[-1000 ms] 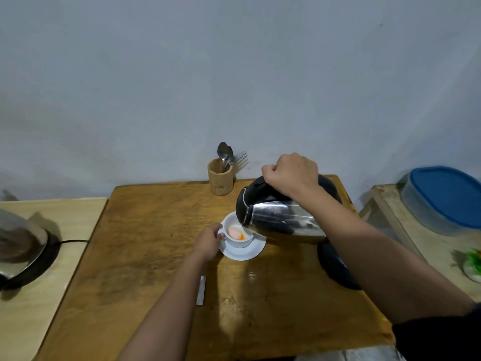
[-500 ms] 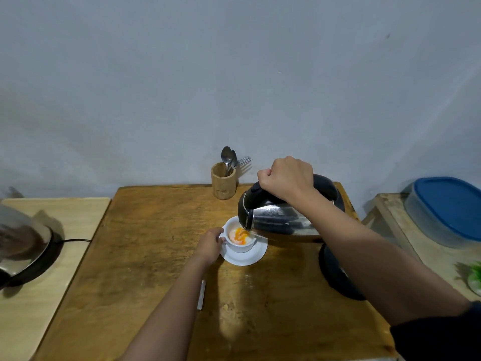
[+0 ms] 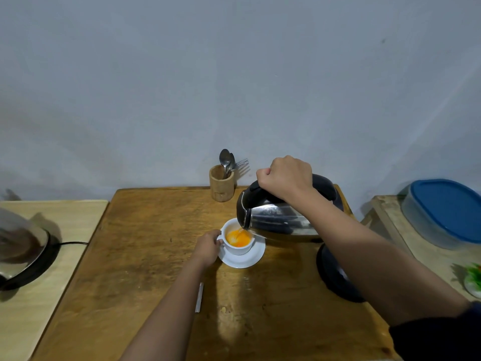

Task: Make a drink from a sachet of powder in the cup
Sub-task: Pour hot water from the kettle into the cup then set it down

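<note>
The right hand (image 3: 286,178) grips the tilted kettle (image 3: 276,217), spout over the cup (image 3: 238,242), whose handle the left hand (image 3: 208,247) pinches.

Kettle handle: I can't see it — the right hand (image 3: 286,178) is wrapped over it on the kettle (image 3: 276,217).
Cup handle: covered by the left hand (image 3: 208,247) at the side of the cup (image 3: 238,241).
Kettle base (image 3: 335,277): my right forearm crosses it — only part shows.
Blue-lidded container (image 3: 445,212): cut by the right edge.
Pot at left (image 3: 18,246): blurred, cut by the edge.
Small plant (image 3: 473,278): mostly out of frame.
</note>
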Tool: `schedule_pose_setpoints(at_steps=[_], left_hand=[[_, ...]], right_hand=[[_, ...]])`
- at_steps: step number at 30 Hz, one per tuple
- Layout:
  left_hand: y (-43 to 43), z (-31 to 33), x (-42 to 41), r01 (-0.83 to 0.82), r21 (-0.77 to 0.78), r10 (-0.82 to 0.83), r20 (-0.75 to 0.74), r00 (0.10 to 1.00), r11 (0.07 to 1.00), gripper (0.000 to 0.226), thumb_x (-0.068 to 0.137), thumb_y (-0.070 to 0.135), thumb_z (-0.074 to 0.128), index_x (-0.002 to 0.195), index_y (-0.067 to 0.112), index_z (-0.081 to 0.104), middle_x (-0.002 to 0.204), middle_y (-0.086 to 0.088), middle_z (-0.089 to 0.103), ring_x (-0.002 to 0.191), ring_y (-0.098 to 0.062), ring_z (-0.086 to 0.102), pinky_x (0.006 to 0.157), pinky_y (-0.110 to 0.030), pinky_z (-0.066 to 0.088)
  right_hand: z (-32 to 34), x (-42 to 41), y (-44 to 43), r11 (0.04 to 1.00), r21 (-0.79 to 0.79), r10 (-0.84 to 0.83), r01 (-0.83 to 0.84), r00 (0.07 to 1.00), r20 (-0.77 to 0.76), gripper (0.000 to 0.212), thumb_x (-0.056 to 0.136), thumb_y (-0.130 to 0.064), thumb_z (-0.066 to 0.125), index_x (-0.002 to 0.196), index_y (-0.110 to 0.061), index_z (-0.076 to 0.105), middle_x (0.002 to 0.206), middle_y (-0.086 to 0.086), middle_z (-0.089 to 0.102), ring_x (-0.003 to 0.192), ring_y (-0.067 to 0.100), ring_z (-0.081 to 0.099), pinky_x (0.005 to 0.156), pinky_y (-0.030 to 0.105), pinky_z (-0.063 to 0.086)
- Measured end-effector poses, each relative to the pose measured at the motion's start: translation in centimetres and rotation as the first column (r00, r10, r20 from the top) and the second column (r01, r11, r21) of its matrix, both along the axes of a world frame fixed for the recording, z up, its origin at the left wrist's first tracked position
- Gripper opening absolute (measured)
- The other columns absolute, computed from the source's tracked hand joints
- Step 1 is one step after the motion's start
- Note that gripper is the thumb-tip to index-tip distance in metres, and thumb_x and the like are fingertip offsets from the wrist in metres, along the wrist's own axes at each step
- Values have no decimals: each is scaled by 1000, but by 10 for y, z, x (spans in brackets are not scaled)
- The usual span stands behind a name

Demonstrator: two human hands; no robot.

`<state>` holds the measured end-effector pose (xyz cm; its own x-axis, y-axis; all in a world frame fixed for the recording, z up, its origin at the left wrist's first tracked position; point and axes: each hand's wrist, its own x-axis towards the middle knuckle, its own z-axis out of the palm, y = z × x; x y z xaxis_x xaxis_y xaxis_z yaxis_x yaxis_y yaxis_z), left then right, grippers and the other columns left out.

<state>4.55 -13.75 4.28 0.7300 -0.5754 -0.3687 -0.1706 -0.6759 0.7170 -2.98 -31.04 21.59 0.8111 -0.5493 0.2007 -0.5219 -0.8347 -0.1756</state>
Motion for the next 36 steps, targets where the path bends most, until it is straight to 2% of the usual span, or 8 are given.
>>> schedule_pose_setpoints(at_steps=[11,15,18,36], left_hand=[[-3,3,-2,-3,40,2,14,1000,999,35,94,10,45,129,8,50,127,-17,58,113,-30,55,90,-35,44],[-3,3,-2,5,56,-7,33,999,998,28,94,10,44,121,7,52,115,-18,61,91,-23,53,77,-33,43],[-4,4,-1,8,66,-11,43,999,998,25,93,9,44,117,5,53,111,-20,61,85,-22,49,72,-31,38],[-4,9,-3,13,51,-14,31,999,999,27,94,10,44,118,6,53,118,-18,60,95,-23,53,79,-31,41]], right_hand=[[0,-5,6,999,2,54,-54,998,-25,42,86,-32,40,48,-14,36,51,0,37,49,16,37,49,23,27],[2,-7,8,998,5,71,-70,997,-30,42,86,-32,41,49,-14,36,51,0,37,47,14,34,48,23,25],[2,-9,8,997,6,76,-75,996,-37,41,86,-32,41,49,-14,36,52,0,37,48,14,34,48,23,26],[9,-16,4,998,-36,57,-58,998,-36,43,85,-31,43,46,-14,35,49,0,36,45,15,32,47,23,23]])
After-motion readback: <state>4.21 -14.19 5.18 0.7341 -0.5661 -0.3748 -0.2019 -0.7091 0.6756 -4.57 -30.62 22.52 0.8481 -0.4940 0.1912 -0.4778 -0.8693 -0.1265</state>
